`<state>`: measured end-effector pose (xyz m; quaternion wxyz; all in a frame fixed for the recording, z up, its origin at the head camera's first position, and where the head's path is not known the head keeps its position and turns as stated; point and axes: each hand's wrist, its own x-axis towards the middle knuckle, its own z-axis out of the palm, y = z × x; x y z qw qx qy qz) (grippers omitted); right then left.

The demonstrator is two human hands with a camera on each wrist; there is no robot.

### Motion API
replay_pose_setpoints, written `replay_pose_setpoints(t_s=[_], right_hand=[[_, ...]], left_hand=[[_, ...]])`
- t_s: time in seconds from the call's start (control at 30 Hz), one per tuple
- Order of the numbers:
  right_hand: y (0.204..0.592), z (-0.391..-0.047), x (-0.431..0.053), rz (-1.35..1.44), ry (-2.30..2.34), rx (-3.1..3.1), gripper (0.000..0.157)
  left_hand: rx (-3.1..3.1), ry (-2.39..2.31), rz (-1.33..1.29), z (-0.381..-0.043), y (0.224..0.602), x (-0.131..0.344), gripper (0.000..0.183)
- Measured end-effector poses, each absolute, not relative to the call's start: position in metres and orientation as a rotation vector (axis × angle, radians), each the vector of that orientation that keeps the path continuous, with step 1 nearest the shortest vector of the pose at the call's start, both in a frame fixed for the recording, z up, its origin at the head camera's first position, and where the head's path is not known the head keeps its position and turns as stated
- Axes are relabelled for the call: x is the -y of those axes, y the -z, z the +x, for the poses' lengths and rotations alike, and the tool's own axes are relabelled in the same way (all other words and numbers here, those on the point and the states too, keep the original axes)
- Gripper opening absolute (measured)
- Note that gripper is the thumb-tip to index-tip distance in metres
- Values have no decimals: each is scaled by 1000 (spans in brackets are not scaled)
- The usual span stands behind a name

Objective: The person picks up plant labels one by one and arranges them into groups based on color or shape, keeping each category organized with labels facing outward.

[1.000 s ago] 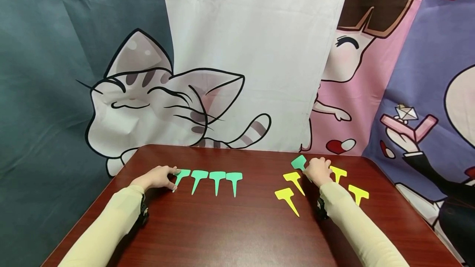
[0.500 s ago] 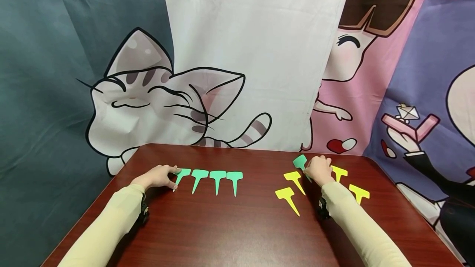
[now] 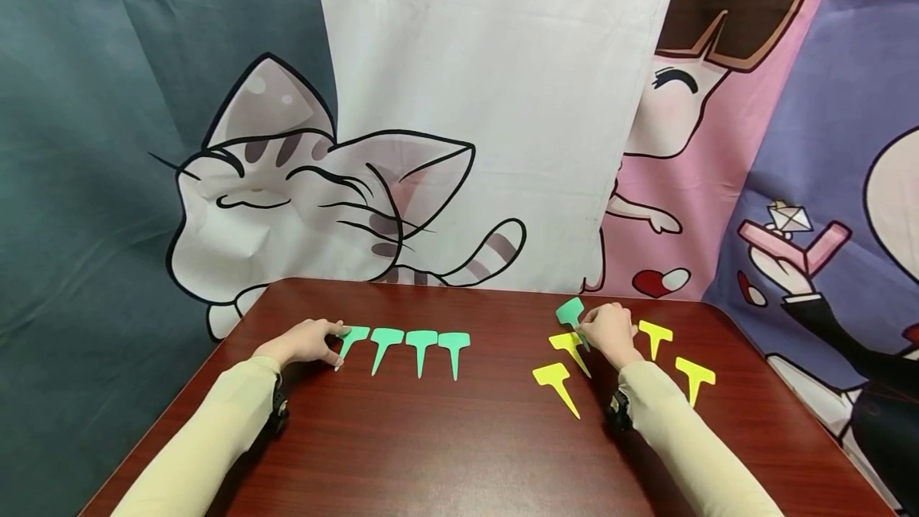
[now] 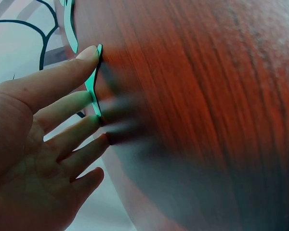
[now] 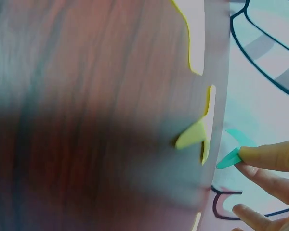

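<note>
In the head view, several green T-shaped plant labels lie in a row at left, among them a green plant label (image 3: 386,337). My left hand (image 3: 305,341) rests at the leftmost green label (image 3: 355,335), thumb near its point and fingertips by its head. Its fingers look fairly straight in the left wrist view. My right hand (image 3: 609,333) pinches another green plant label (image 3: 570,311) between thumb and forefinger, its head tilted up-left, above a yellow plant label (image 3: 565,341). In the right wrist view, the thumb (image 5: 265,156) presses on this green label (image 5: 229,159).
More yellow plant labels lie around my right hand: a nearer yellow label (image 3: 551,375), one to the right (image 3: 656,332), and one near the right forearm (image 3: 693,372). The dark red-brown table (image 3: 445,445) ends at a printed cloth backdrop (image 3: 502,102).
My right hand has shifted a little left and carries the green plant label with it, over the yellow one. The left hand and the green row stay where they were.
</note>
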<state>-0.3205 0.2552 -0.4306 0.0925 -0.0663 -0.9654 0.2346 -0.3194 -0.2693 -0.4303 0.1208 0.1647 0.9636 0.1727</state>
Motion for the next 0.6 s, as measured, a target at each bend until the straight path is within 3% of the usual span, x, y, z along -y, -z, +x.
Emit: replay_pose_setpoints(t_s=[0.6], right_hand=[[428, -307, -205, -140, -907, 2802, 14]], left_hand=[[-2814, -520, 482, -321, 432, 270, 67]])
